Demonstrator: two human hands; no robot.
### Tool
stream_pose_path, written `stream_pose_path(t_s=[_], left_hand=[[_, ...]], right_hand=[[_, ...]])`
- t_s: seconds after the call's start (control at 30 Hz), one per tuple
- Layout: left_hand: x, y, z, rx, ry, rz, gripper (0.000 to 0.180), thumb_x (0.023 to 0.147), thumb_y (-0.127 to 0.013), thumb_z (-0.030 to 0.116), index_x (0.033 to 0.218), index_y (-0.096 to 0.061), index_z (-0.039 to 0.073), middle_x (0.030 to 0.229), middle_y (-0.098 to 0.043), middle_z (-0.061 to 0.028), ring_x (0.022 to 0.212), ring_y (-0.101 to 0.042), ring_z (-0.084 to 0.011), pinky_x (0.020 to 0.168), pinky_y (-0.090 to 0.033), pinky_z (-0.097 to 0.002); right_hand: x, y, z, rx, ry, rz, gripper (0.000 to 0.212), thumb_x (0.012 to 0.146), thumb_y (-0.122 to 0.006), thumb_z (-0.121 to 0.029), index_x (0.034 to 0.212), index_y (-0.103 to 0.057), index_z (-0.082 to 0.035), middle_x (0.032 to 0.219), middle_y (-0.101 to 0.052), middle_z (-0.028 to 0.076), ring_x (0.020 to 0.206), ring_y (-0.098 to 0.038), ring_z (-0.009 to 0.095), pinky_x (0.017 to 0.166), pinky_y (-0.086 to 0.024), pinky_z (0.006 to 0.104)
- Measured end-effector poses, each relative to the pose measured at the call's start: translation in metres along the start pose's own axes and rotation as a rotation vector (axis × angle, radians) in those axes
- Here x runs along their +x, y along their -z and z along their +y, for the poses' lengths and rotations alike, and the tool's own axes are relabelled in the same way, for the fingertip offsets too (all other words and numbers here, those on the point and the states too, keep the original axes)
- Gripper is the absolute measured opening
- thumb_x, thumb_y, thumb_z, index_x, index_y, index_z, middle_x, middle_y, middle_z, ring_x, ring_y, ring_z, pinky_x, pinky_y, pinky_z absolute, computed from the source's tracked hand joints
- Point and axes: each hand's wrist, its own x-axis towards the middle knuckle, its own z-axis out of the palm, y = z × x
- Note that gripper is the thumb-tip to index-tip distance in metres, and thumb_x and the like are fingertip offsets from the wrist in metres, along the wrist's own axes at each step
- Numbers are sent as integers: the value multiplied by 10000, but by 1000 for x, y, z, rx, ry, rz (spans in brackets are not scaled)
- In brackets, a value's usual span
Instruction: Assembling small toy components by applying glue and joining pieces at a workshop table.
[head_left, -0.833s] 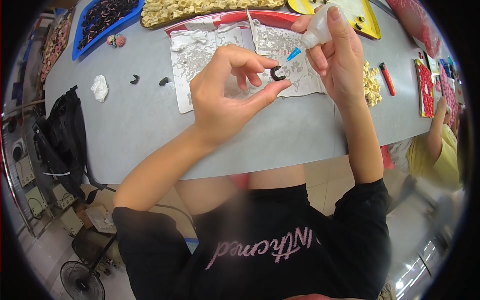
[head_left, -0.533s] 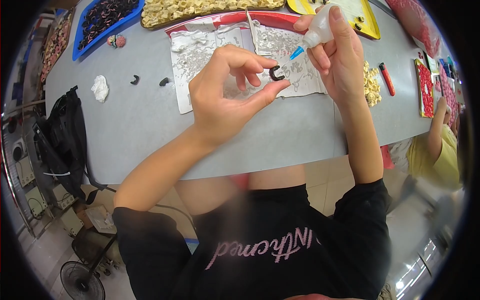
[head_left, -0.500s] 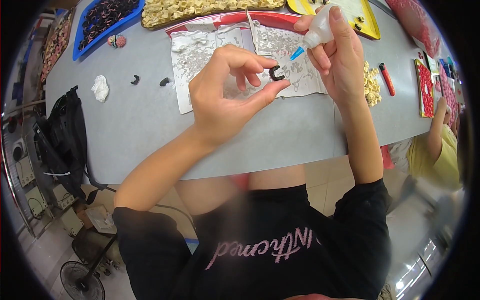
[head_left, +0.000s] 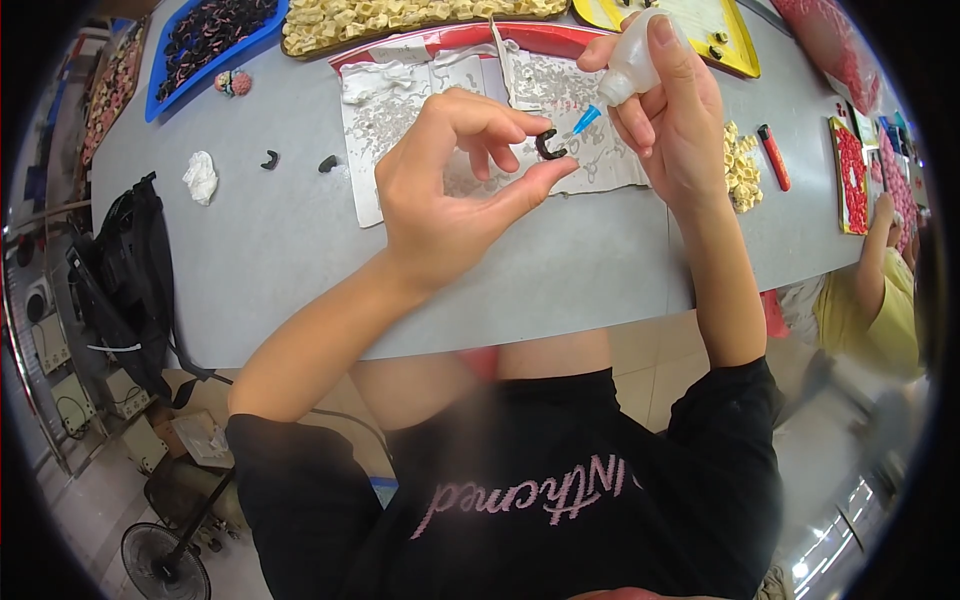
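Between thumb and fingertips, my left hand [head_left: 450,185] pinches a small black C-shaped piece [head_left: 547,146], its gap facing right. My right hand [head_left: 672,125] grips a translucent white squeeze bottle [head_left: 634,66], tilted so its blue needle tip [head_left: 586,119] points down and left at the black piece. The fine needle end is hard to make out, so I cannot tell whether it touches the piece. Below both hands lies a paper sheet [head_left: 375,195] covered in grey glue-like marks. Two more black pieces, a curved one [head_left: 270,159] and a small one [head_left: 328,164], rest on the table to the left.
A blue tray [head_left: 166,88] of black and pink pieces and a tray of cream pieces [head_left: 420,18] stand at the back. A yellow tray [head_left: 742,50] is at the back right. Near my right wrist are loose cream pieces [head_left: 742,170] and a red marker [head_left: 774,160]. Crumpled tissue [head_left: 200,178] lies left.
The bottle in my right hand has turned slightly, its blue tip shifting a little left and down along the black piece. My left hand has barely moved.
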Motion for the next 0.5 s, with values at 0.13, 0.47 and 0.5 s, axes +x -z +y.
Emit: stream_pose_path(t_s=[0.13, 0.47, 0.5], left_hand=[[-1, 1, -1, -2, 1, 11, 434, 659, -782, -60, 922, -452, 41, 926, -643, -138, 638, -486, -74, 573, -432, -199], [6, 7, -3, 54, -36, 40, 405, 687, -770, -43, 936, -461, 38, 939, -628, -122, 645, -505, -68, 575, -419, -193], [9, 6, -5, 28, -4, 111, 384, 685, -781, -12, 921, -483, 44, 910, -641, -92, 620, -511, -62, 556, -413, -190]], right_hand=[[2, -13, -9, 14, 14, 4, 421, 980, -391, -402, 927, -521, -4, 789, -618, 117, 403, -420, 61, 349, -319, 174], [24, -57, -52, -747, -221, 829, 380, 954, -483, -362, 1068, -543, -4, 1038, -638, 140, 823, -569, 120, 736, -437, 256], [27, -61, -58, -768, -170, 802, 375, 950, -497, -349, 1082, -539, -1, 1051, -637, 142, 825, -568, 125, 751, -443, 263]])
